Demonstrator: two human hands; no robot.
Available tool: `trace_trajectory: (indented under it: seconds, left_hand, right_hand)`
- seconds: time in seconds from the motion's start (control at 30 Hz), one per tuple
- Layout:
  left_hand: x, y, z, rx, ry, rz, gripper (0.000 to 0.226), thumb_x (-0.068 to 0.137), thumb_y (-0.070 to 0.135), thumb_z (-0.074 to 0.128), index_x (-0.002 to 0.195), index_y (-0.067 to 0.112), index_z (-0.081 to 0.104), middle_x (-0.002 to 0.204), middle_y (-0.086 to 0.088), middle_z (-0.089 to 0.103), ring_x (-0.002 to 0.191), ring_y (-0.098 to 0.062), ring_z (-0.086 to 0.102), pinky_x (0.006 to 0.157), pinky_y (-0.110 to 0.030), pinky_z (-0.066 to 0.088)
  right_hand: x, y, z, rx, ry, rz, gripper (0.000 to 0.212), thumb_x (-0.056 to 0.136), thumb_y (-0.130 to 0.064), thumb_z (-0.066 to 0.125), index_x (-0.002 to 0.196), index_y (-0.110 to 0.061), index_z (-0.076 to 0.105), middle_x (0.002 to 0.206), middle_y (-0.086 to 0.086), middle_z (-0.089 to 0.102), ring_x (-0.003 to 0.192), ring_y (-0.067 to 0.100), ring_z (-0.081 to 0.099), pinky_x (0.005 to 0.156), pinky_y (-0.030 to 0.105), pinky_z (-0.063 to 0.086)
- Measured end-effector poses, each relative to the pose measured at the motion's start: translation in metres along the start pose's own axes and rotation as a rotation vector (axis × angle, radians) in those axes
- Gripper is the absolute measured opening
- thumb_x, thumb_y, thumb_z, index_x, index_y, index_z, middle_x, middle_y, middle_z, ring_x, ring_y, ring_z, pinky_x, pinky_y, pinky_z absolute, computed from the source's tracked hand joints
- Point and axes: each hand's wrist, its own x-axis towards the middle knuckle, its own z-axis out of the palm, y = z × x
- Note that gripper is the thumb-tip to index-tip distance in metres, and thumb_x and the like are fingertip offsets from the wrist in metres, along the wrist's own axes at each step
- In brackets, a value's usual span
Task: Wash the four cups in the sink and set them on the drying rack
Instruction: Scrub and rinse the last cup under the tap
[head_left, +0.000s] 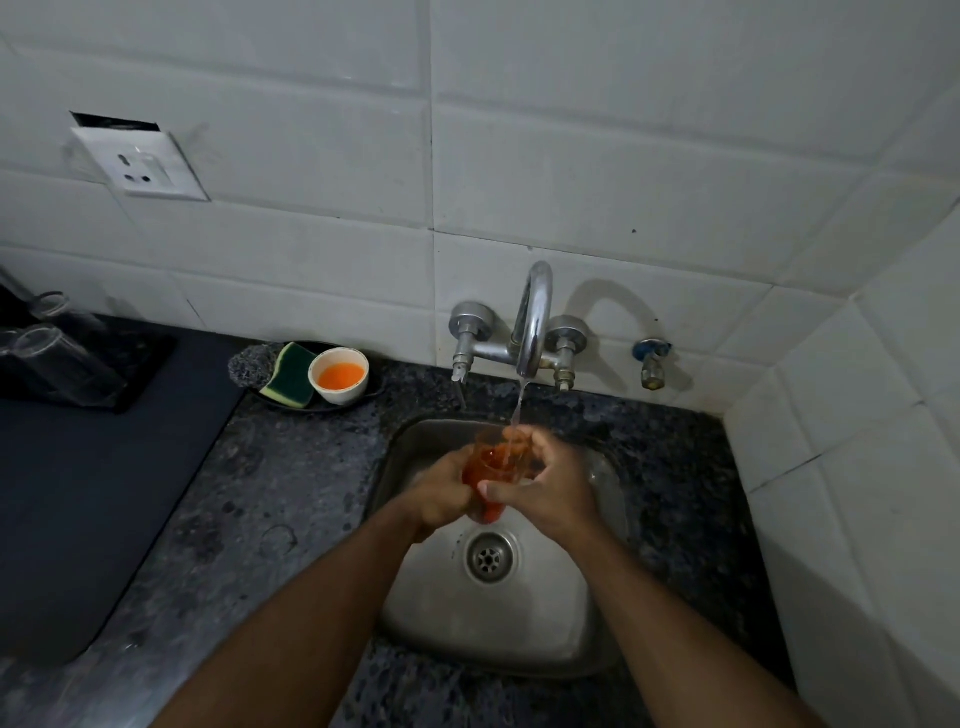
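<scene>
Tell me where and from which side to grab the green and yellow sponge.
Pinch the green and yellow sponge across its long edges, coming from above and the sink side. It lies tilted on the dark dish, with the white bowl tight against its right.

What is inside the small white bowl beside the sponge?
The white bowl holds an orange liquid that covers its bottom, so nothing beneath the surface can be seen. It sits on a dark tray touching the green-and-yellow sponge.
</scene>
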Motion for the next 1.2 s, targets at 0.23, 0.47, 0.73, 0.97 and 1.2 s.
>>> trace_trajectory:
  seconds: [0.23,0.47,0.73,0.97,1.2]
  left_hand:
    - [-0.005,0.004,-0.007,-0.39,0.062,0.029,0.063,0.071,0.011,0.053,0.131,0.018,0.073,0.131,-0.011,0.072,0.13,-0.036,0.06,0.108,-0.053,0.048]
    - [-0.001,0.01,0.008,-0.46,0.115,-0.009,0.04,0.105,0.025,0.045,0.135,0.014,0.069,0.127,-0.013,0.074,0.121,-0.032,0.068,0.101,-0.046,0.055]
    - [0.01,0.022,0.026,-0.565,0.166,-0.059,0.034,0.107,0.013,0.044,0.132,0.012,0.068,0.124,-0.019,0.073,0.114,-0.032,0.071,0.093,-0.043,0.058]
    - [0.016,0.018,0.032,-0.7,0.25,-0.227,0.045,0.111,0.034,0.043,0.129,0.003,0.069,0.108,-0.018,0.079,0.103,-0.031,0.074,0.091,-0.048,0.058]
    - [0.015,-0.001,0.037,-0.809,0.206,-0.384,0.053,0.109,0.052,0.042,0.131,0.01,0.066,0.117,-0.023,0.076,0.107,-0.037,0.073,0.085,-0.048,0.062]
  right_hand:
    - [0.002,-0.007,0.003,0.001,-0.027,0.063,0.078,0.064,-0.018,0.097,0.13,-0.035,0.061,0.117,-0.014,0.065,0.107,0.003,0.061,0.079,0.022,0.05]
    - [0.005,-0.003,-0.005,-0.061,-0.074,0.151,0.075,0.06,-0.017,0.096,0.127,-0.035,0.067,0.115,-0.01,0.07,0.109,0.01,0.062,0.09,0.035,0.052]
    - [0.018,-0.015,-0.02,0.119,-0.203,0.273,0.056,0.064,0.001,0.08,0.11,-0.03,0.079,0.107,0.0,0.078,0.107,0.026,0.07,0.091,0.045,0.056]
    - [0.022,-0.027,-0.017,0.343,-0.367,0.493,0.027,0.084,-0.021,0.065,0.106,-0.009,0.074,0.106,0.015,0.075,0.1,0.032,0.07,0.088,0.044,0.057]
    - [0.021,-0.017,-0.01,0.488,-0.323,0.863,0.039,0.098,-0.04,0.065,0.126,-0.013,0.066,0.118,0.027,0.072,0.086,0.033,0.074,0.063,0.038,0.063]
